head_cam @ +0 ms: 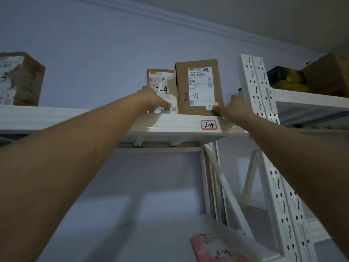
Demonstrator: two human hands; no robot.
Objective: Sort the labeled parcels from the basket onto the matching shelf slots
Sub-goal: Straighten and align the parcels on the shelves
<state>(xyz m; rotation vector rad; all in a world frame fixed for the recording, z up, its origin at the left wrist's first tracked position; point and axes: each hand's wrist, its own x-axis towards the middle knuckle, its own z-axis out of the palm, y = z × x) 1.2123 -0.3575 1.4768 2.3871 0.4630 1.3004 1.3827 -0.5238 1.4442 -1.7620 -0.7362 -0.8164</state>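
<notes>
Two brown cardboard parcels (199, 87), white labels, "2-4" handwritten in black

My left hand (154, 100) covers the lower label of the smaller parcel (162, 82). Far left of my grip, another box (20, 78) is cut by the edge, its writing blurred.

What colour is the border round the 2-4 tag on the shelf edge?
Red, round a white tag with black writing; the head view shows it.
</notes>
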